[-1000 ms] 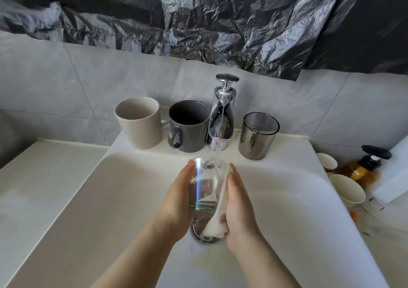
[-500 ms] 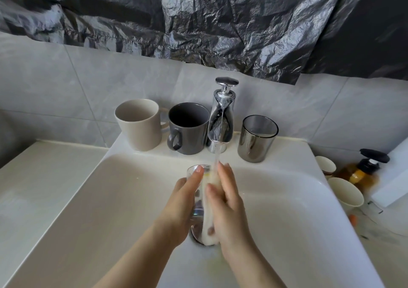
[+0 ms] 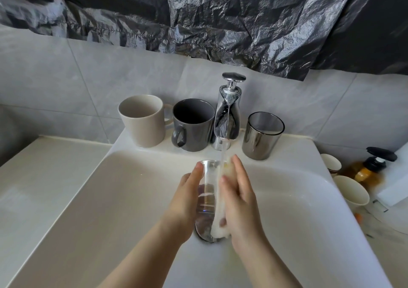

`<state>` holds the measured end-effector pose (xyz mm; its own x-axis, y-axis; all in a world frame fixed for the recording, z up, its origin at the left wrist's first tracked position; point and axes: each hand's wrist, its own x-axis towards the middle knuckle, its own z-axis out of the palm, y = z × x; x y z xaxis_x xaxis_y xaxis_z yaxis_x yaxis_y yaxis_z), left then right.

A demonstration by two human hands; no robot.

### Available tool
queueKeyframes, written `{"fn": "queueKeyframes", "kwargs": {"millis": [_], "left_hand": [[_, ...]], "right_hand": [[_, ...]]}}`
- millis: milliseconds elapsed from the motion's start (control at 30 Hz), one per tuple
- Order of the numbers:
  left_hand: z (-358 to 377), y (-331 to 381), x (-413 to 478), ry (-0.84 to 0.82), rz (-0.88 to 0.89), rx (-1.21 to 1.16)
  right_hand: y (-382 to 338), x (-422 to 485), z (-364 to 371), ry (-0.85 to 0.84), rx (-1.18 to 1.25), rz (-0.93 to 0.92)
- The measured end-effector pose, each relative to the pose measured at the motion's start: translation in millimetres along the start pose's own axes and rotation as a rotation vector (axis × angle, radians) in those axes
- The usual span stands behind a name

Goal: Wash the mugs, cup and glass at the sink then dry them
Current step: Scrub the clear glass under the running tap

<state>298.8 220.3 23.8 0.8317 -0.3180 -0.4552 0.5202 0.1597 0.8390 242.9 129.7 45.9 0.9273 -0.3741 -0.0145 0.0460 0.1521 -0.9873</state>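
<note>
We hold the glass [image 3: 206,190] upright over the sink [image 3: 110,199], just above the drain [image 3: 202,230] and under the stream [image 3: 223,153] that runs from the tap [image 3: 227,119]. The left hand [image 3: 185,201] wraps round the glass from the left, with the thumb lying up along its near wall towards the rim. The right hand [image 3: 239,201] lies against the right side of the glass with its fingers nearly straight, and pins a white sponge [image 3: 217,228] between thumb and fingers. The sponge is pressed against the outer wall of the glass. Some water stands in the bottom of the glass. On the far ledge, left of the tap, stand the beige mug [image 3: 143,120] and the grey mug [image 3: 192,125], touching or nearly so; right of the tap stands the smoked cup [image 3: 261,135]. All three are upright and look dry, so we judge them unwashed. The task is therefore at an early stage: the glass is being scrubbed, its rinse is to follow, three vessels remain, and no drying has begun. No drying cloth is in view. Paper cups [image 3: 351,193] and a soap bottle [image 3: 373,166] stand beyond the right edge of the sink.
</note>
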Motion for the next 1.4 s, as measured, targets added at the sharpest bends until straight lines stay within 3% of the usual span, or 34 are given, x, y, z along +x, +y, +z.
{"fn": "queueKeyframes", "kwargs": {"millis": [100, 267, 433, 633, 767, 967, 1033, 1133, 1267, 1333, 1400], "left_hand": [[3.3, -5.2, 3.1, -0.018, -0.030, 0.010], [-4.5, -2.8, 7.0, 0.033, 0.051, 0.054], [1.6, -2.4, 0.2, -0.039, -0.001, 0.046], [0.2, -3.6, -0.4, 0.010, 0.053, 0.013], [-3.5, -3.4, 4.4, -0.041, 0.044, -0.002], [-2.4, -6.7, 6.9, -0.052, 0.094, 0.005], [-3.7, -6.9, 7.2, -0.031, 0.075, 0.001], [-3.1, -8.2, 7.4, -0.063, 0.044, -0.027], [-3.2, -3.1, 2.7, -0.100, 0.082, 0.012], [-3.7, 0.2, 0.3, -0.149, 0.090, 0.009], [-4.7, 0.0, 0.9, -0.147, 0.069, -0.006]], "right_hand": [[7.5, 2.0, -6.4, 0.046, 0.008, 0.122], [13.6, 0.2, 11.5, -0.042, -0.169, -0.043], [11.9, 6.3, -7.5, 0.059, 0.001, 0.045], [12.7, -4.8, 4.8, -0.089, -0.280, -0.138], [10.4, 2.1, -1.0, 0.054, -0.088, -0.027], [2.3, -4.4, 4.4, -0.095, -0.245, -0.086], [6.6, -0.9, 4.1, -0.027, -0.233, -0.110], [10.5, 2.2, -0.7, 0.053, -0.159, 0.003], [7.4, -4.5, 4.8, -0.095, -0.288, -0.110], [6.3, -3.4, 4.6, -0.087, -0.260, -0.150], [6.2, 1.3, 1.4, 0.003, -0.093, -0.050]]}}
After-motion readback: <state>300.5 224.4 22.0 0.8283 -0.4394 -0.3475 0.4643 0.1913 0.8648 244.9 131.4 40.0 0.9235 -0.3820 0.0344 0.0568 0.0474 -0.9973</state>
